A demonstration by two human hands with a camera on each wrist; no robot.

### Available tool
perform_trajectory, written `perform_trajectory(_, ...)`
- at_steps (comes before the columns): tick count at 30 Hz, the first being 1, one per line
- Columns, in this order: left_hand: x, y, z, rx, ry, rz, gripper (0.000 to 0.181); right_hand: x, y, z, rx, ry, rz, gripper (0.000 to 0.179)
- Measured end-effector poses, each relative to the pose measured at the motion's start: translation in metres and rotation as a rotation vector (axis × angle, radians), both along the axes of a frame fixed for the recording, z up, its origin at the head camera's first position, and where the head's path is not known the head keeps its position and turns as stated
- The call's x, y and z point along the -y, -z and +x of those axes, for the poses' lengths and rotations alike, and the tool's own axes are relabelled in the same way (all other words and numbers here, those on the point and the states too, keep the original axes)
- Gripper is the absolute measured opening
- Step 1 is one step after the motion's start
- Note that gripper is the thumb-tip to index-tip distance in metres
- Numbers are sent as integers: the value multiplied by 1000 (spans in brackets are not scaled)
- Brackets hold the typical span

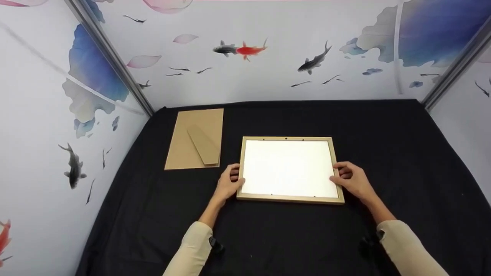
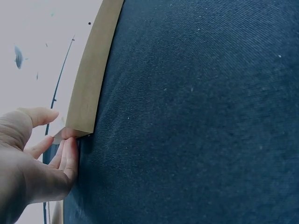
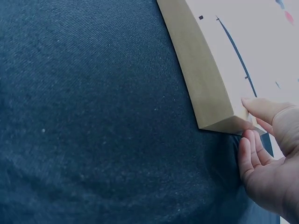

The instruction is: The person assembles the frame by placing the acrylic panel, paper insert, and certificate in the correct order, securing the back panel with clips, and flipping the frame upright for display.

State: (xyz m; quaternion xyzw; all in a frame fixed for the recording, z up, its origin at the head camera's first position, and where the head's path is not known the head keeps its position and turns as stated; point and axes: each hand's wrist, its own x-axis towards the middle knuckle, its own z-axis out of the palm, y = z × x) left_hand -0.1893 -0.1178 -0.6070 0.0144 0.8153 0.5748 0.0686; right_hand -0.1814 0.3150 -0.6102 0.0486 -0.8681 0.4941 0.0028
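A light wooden picture frame [image 1: 291, 199] lies on the black cloth in the head view, with small dark tabs along its inner edges. A bright white sheet [image 1: 287, 167] fills its opening. My left hand [image 1: 229, 183] grips the left side, thumb over the top and fingers against the outer edge. On the opposite side my right hand [image 1: 355, 181] holds the frame the same way. Both wrist views show the fingertips at the frame's side near a corner, left hand [image 2: 39, 163] and right hand [image 3: 273, 158] alike.
To the left of the frame lies a brown backing board [image 1: 180, 142] with a stand leg [image 1: 206, 149] on it. Black cloth [image 1: 287, 237] covers the table. White panels [image 1: 261, 80] printed with fish and petals enclose the back and sides.
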Motion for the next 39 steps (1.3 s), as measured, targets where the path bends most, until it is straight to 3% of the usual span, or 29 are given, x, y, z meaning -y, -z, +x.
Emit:
perform_trajectory(13, -2, 4, 1, -72, -22, 10, 56, -1, 2, -1, -14, -35, -24, 42)
perform_trajectory(17, -1, 2, 0, -70, -18, -1, 57, 6, -9, 4, -44, -36, -39, 42)
perform_trajectory(20, 0, 1, 0, -51, 13, -17, 59, 6, -7, 4, -39, -28, -33, 43)
perform_trajectory(23, 4, 1, 3, -25, 68, -18, 65, -2, 6, 1, -24, -45, -17, 48)
perform_trajectory(28, 8, 2, 5, -17, 140, -10, 76, -9, 3, 4, 34, -133, -38, 63)
perform_trajectory(33, 9, 2, 3, -52, 164, -5, 78, -12, 3, 6, 59, -177, -62, 73)
perform_trajectory(39, 11, 4, 2, -61, 177, -2, 78, -10, 5, 6, 38, -168, -62, 72)
